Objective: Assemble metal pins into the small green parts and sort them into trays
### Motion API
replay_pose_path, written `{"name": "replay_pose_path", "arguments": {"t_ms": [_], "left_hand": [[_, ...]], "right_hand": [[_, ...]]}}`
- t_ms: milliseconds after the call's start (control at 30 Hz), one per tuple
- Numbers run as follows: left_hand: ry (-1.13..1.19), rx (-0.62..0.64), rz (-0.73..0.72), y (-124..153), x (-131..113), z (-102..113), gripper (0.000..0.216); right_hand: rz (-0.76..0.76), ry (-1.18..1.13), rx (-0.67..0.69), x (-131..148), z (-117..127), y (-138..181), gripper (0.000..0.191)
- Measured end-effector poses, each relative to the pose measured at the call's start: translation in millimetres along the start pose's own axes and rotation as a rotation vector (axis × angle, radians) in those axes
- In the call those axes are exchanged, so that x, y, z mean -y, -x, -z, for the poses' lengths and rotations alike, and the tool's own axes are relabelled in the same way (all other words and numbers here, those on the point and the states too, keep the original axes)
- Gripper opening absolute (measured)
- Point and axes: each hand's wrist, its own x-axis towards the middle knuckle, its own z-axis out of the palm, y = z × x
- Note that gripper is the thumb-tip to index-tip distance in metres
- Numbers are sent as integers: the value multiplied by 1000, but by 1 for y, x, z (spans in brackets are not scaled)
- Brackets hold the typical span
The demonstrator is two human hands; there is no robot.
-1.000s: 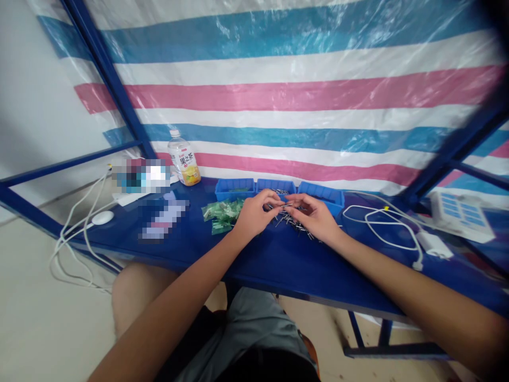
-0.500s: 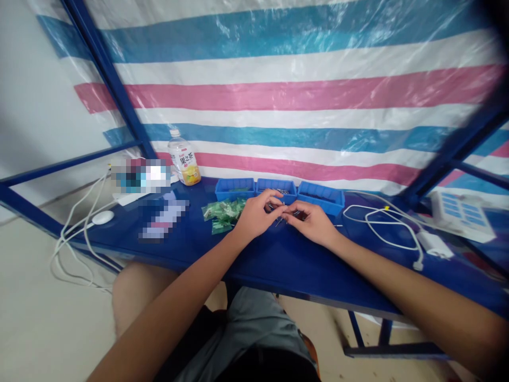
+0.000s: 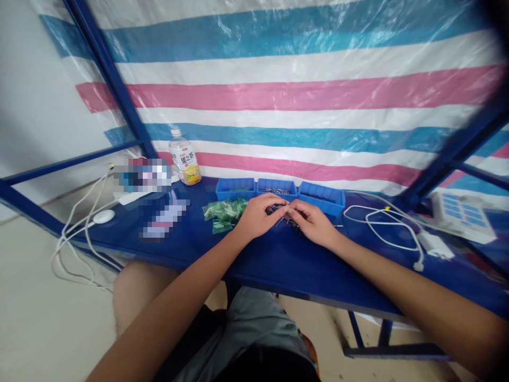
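Note:
My left hand and my right hand meet above the blue table, fingertips pinched together. Whatever is between them is too small and too covered to name. Thin metal pin-like pieces lie scattered under and around the fingers, partly hidden by both hands. Left of my left hand is a heap of small green plastic packets. Just behind the hands three blue bins stand in a row: the left bin has something green inside, the middle bin metal pieces, the right bin dark contents.
A drink bottle stands at the back left, near a blurred patch. White cables with an adapter lie on the right, by a white device with blue keys. Striped plastic sheeting hangs behind the blue table.
The left fingers have lowered and drawn together, uncovering more of the middle bin's metal pieces. Both hands' fingertips stay together, shifted very slightly to the right.

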Motion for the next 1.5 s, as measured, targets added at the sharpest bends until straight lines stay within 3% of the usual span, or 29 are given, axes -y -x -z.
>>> {"name": "replay_pose_path", "arguments": {"t_ms": [200,700,1067,1333,1400,1500], "left_hand": [[2,-49,10,0,-2,2,14],[50,-32,-28,-1,-2,0,7],[38,-36,41,0,3,-2,18],[-170,-90,76,0,2,0,30],[-253,-78,41,1,2,1,31],[-400,-90,18,2,5,3,28]], "right_hand": [[-2,60,-19,-2,-1,0,27],[-13,-17,-10,-8,1,-1,26],[-128,-145,65,10,-3,0,41],[-379,-490,-122,-16,-7,-25,44],[-436,-466,-152,-20,-8,-31,50],[-395,-326,-111,-17,-7,-29,53]]}}
